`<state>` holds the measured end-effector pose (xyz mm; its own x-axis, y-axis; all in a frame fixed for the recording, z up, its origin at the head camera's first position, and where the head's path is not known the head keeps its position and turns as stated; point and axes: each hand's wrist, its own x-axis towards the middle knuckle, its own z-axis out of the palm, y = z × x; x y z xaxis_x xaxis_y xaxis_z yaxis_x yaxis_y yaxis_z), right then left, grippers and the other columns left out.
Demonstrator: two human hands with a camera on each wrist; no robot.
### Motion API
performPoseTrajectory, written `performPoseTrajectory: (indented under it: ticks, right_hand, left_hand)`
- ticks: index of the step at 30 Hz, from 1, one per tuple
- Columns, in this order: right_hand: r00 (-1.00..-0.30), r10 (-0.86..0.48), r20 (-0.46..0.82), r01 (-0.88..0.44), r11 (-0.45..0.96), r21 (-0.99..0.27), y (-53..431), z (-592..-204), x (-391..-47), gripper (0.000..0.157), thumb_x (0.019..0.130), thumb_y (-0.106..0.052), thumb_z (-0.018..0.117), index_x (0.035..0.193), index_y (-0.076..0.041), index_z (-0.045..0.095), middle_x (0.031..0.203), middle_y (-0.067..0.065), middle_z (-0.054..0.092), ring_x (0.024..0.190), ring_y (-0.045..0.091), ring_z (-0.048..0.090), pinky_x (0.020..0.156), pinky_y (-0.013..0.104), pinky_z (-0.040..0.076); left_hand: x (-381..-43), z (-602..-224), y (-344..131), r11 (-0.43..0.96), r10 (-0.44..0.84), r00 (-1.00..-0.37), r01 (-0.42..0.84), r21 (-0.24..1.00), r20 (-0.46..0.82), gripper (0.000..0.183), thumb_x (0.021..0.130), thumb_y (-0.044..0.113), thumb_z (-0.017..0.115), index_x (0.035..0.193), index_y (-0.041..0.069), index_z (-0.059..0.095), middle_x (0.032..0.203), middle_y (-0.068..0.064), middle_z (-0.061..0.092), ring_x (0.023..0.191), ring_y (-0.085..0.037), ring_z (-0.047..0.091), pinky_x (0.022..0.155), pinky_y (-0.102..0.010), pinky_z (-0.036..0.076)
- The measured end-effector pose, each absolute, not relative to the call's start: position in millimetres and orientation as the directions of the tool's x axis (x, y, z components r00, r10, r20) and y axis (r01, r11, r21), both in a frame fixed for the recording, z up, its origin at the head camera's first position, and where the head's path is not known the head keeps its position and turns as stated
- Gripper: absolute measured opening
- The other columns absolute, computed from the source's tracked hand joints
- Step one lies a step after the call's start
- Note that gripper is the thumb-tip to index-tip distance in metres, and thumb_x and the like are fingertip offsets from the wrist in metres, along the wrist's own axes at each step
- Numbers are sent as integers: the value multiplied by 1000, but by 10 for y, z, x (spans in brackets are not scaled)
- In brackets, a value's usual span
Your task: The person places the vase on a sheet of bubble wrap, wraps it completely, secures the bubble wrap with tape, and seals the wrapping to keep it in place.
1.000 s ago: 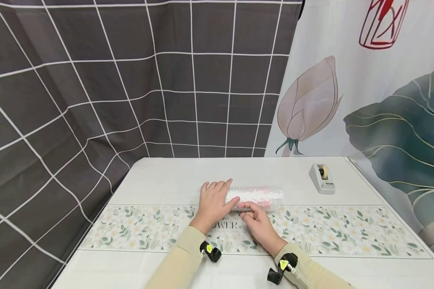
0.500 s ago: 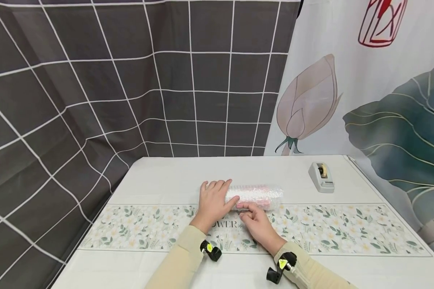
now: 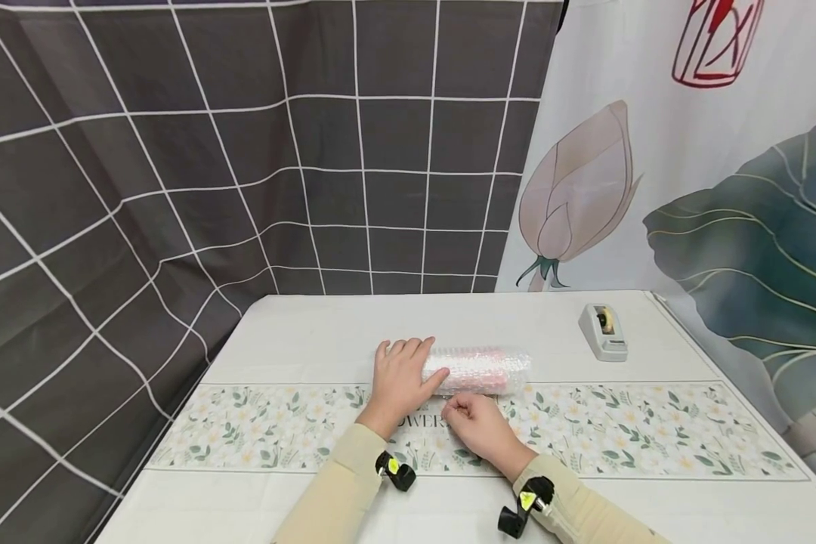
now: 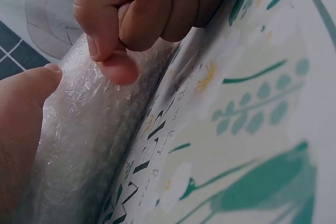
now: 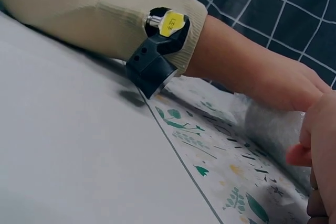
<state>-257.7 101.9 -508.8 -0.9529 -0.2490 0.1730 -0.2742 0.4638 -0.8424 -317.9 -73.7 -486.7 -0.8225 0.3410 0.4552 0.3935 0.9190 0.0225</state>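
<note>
A bubble-wrap roll lies lengthwise across the table, with something pinkish showing through its clear layers. My left hand rests on its left end, fingers spread and fairly straight, thumb reaching along the near side. Just in front of the roll's middle, my right hand has its fingers curled in. In the left wrist view, the right hand brings thumb and forefinger together close over the wrap, with nothing visible between them. The right wrist view catches the left hand on the roll.
A grey tape dispenser stands at the back right of the white table. A flower-printed band runs across the tabletop. Dark checked cloth hangs behind and on the left; a pale printed curtain hangs at the right.
My right hand has drawn back slightly from the roll toward me, and its forefinger has curled in from pointing at the wrap. The left hand keeps its place.
</note>
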Motion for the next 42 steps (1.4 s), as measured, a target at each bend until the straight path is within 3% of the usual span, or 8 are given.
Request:
performPoseTrajectory:
  ticks: [2,5,8,12,27,42]
  right_hand:
    - [-918,-323,228,-363,460,-811,1032,-5118,-2585,24,95,-10,62,72,-14,69,55,-11,47,46,1,41,49,21,40]
    - [-864,-417,282,-428,314,-847,1068,-5165,-2593,26,96,-3,60,72,-10,68,57,-12,48,47,-1,41,47,20,40]
    - [-840,-448,307,-403,136,-905,1107,-5189,-2594,15,98,1,57,91,1,70,55,-11,44,44,-1,37,41,20,35]
    - [-852,-417,315,-362,36,-932,1131,-5179,-2597,19,100,-1,54,114,7,66,55,-11,37,43,-1,32,38,21,29]
    - [-943,-240,231,-282,208,-937,1088,-5151,-2632,33,97,1,56,129,0,63,51,-8,38,41,2,32,41,19,31]
    - [-969,-189,160,-218,343,-914,1040,-5126,-2640,30,96,-1,55,123,-6,68,46,-5,38,38,4,31,41,21,30]
  left_hand:
    - [-3177,-4868,-740,919,342,-821,394,21,457,67,98,68,42,146,22,54,130,2,64,118,-20,58,109,-51,34]
    - [-3179,-4875,-743,918,343,-815,397,18,467,67,97,67,43,145,22,55,129,2,65,117,-20,59,108,-51,35]
    - [-3180,-4880,-742,918,344,-815,396,14,466,67,97,67,43,144,22,56,129,2,65,117,-21,59,108,-51,36]
    - [-3182,-4883,-737,920,344,-819,393,11,460,67,98,68,42,144,21,56,130,2,64,118,-21,59,108,-52,35]
    - [-3184,-4883,-737,922,342,-826,386,8,448,66,98,67,42,143,21,57,131,2,63,119,-21,58,108,-52,35]
    - [-3167,-4846,-744,918,347,-820,396,14,456,64,98,66,42,139,20,60,128,1,64,116,-21,59,105,-48,38]
